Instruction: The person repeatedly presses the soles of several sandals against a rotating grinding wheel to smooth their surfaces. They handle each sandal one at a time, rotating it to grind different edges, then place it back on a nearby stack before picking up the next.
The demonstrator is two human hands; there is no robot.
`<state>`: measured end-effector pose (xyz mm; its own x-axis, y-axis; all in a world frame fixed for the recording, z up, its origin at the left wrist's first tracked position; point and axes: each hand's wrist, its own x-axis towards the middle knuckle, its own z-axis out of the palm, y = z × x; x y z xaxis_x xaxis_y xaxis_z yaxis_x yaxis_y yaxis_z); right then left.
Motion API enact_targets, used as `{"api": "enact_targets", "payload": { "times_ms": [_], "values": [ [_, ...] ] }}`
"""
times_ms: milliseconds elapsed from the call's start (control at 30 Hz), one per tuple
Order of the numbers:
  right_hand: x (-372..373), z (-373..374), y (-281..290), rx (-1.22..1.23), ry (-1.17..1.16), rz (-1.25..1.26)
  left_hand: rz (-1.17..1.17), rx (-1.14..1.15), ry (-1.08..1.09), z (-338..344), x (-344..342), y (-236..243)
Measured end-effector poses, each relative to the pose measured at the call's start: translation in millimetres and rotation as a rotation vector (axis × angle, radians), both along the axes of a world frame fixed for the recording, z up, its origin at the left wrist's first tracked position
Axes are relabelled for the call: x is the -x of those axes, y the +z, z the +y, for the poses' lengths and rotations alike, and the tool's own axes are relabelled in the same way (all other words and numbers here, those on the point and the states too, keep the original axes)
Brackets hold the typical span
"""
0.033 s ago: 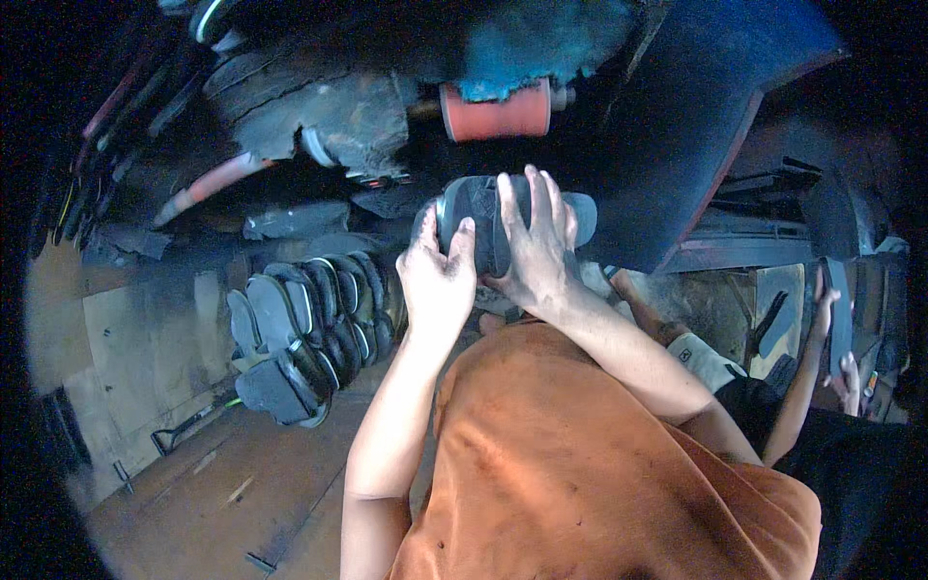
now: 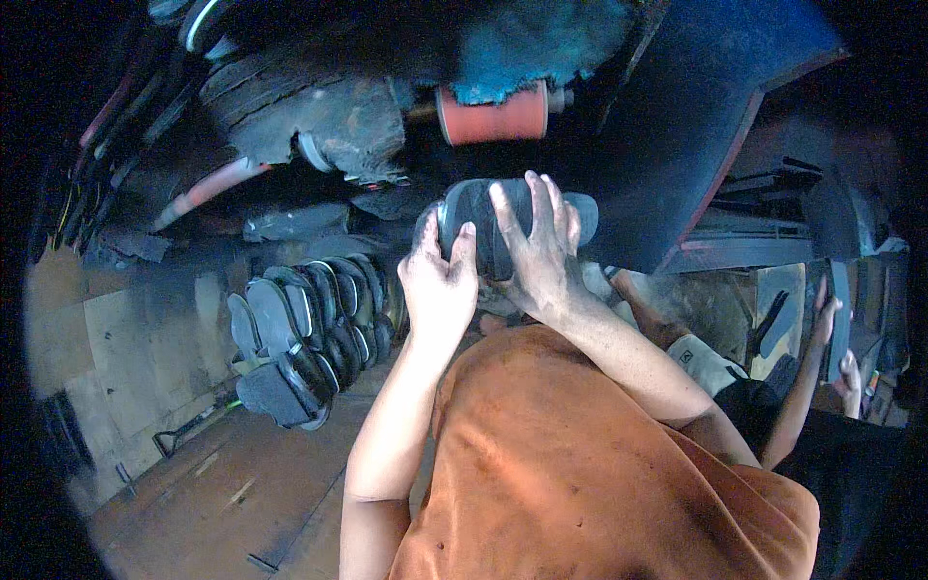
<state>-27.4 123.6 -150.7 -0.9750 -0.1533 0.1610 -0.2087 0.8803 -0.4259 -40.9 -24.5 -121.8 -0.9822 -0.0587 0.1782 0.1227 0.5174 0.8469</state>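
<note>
At the left, a stack of dark footwear pieces (image 2: 300,324), soles and sandals by their shape, stands in leaning rows near the brown floor (image 2: 184,503), well apart from the hands. Toward the middle, the person's left hand (image 2: 440,275) is clamped on the left end of a dark sole-shaped piece (image 2: 471,200), its thumb lying on the face. The piece lies crosswise between the two hands, just below a red roller (image 2: 493,114) and apart from it; in this dim light it may be more than one layer. The right hand (image 2: 543,266) grips it farther right, fingers spread over its face, and its rounded right end sticks out past them. Below is the person's orange shirt (image 2: 570,445). Right of the roller slopes a blue panel (image 2: 696,126). At far right, a co-worker's hands (image 2: 826,314) hold a long dark strip (image 2: 837,333).
</note>
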Motion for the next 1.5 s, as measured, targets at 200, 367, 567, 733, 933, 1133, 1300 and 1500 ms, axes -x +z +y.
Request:
{"api": "enact_targets", "payload": {
  "times_ms": [200,367,567,733,933,1133,1300,1500],
  "values": [
    [7,16,-17,0.081,0.003,-0.054,-0.132,0.132,-0.038,17,8,4],
    [11,19,-33,0.063,0.006,0.036,-0.113,0.067,-0.046,28,18,5],
    [25,8,-56,0.15,-0.048,0.243,-0.062,0.287,-0.055,41,53,12],
    [32,11,-58,0.147,-0.028,0.003,-0.165,0.233,-0.013,52,73,5],
    [33,30,-44,0.105,0.022,-0.154,-0.288,0.283,0.001,62,77,-3],
    [39,41,-35,0.05,0.088,-0.117,-0.314,0.242,0.021,61,73,-3],
    [33,31,-48,0.019,0.076,0.081,-0.164,0.181,0.061,56,54,11],
    [39,21,-47,0.081,-0.032,0.016,-0.256,0.326,-0.021,58,72,12]
  ]
}}
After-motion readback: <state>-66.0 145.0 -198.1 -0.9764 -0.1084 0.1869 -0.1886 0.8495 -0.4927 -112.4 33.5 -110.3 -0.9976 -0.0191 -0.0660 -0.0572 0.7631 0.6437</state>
